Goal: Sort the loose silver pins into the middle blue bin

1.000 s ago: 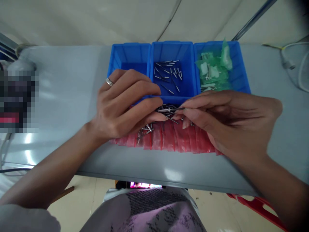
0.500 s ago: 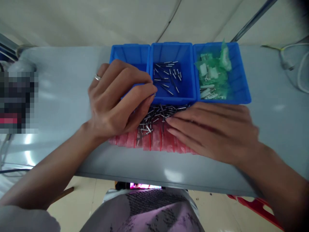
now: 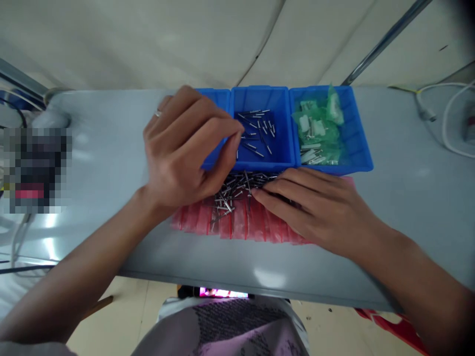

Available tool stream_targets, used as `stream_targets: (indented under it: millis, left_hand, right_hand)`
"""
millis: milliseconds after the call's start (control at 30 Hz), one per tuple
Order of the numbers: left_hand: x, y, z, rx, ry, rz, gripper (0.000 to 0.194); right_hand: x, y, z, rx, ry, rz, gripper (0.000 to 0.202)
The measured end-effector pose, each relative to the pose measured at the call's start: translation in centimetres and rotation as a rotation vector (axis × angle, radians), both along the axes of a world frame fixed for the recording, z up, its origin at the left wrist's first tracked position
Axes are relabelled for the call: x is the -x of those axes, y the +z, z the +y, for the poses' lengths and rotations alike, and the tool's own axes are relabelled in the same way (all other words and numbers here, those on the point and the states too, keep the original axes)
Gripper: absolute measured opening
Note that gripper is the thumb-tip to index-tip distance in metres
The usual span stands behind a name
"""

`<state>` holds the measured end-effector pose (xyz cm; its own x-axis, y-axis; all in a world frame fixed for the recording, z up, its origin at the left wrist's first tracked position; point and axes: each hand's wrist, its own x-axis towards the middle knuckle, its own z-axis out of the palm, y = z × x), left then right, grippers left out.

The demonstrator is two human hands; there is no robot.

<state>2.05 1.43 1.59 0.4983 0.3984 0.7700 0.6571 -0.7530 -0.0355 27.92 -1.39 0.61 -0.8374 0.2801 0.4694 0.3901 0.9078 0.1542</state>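
My left hand (image 3: 187,153), with a ring on one finger, hovers over the left and middle blue bins. Its thumb and forefinger are pinched together; what lies between their tips is too small to make out. My right hand (image 3: 315,202) rests on a pile of metal pop rivets (image 3: 235,188) in front of the bins. Its fingers are bent close together among the rivets, and their grip is partly hidden. Beneath the pile lies a row of red plastic bags (image 3: 237,225). More loose rivets (image 3: 260,128) lie in the middle blue bin (image 3: 284,153).
The right blue bin (image 3: 356,148) holds green plastic packets (image 3: 321,126) with white parts. My left hand partly covers the left bin (image 3: 218,99). A white cable (image 3: 443,126) lies at the table's far right. A blurred dark object (image 3: 39,168) is at the left.
The view has tilted, so the bins sit lower. My left hand's finger and thumb have risen slightly off the bin edge. My right hand's fingers have bent more over the pile.
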Motion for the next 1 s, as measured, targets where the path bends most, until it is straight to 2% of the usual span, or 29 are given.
stream_targets:
  millis: [100,200,267,333,400,500,633,767,1000]
  left_hand:
    - [-2.2,1.6,0.1,0.037,0.015,0.016,0.008]
    - [-4.5,2.8,1.1,0.119,0.073,0.098,0.027]
    - [-5.5,3.0,2.0,0.161,0.104,0.167,0.039]
    - [-5.7,2.6,2.6,0.143,0.093,0.221,0.043]
    - [-5.2,1.7,2.5,0.051,0.039,0.241,0.033]
    - [-3.4,0.4,1.1,-0.113,-0.064,0.258,0.008]
    - [-0.5,0.1,-0.9,-0.193,-0.134,0.274,0.017]
    - [1.5,0.1,-1.0,-0.199,-0.086,0.266,0.016]
    - [1.5,-0.3,-0.9,-0.17,-0.042,0.262,0.026]
  right_hand:
    - [0.0,-0.2,0.0,-0.002,-0.017,0.006,0.019]
    - [0.1,-0.4,-0.2,-0.006,-0.032,0.016,0.022]
    - [0.2,-0.4,-0.4,-0.027,-0.053,-0.002,0.022]
    - [0.4,-0.5,-0.5,-0.045,-0.09,-0.041,0.022]
    - [0.5,-0.4,-0.6,-0.044,-0.123,-0.066,0.019]
    - [0.6,-0.4,-0.7,-0.038,-0.15,-0.07,0.013]
    - [0.5,-0.3,-0.6,-0.066,-0.134,-0.051,0.017]
    - [0.2,-0.8,-0.4,-0.07,-0.108,-0.028,0.021]
    - [-0.4,-1.4,-0.4,-0.066,-0.074,0.104,0.033]
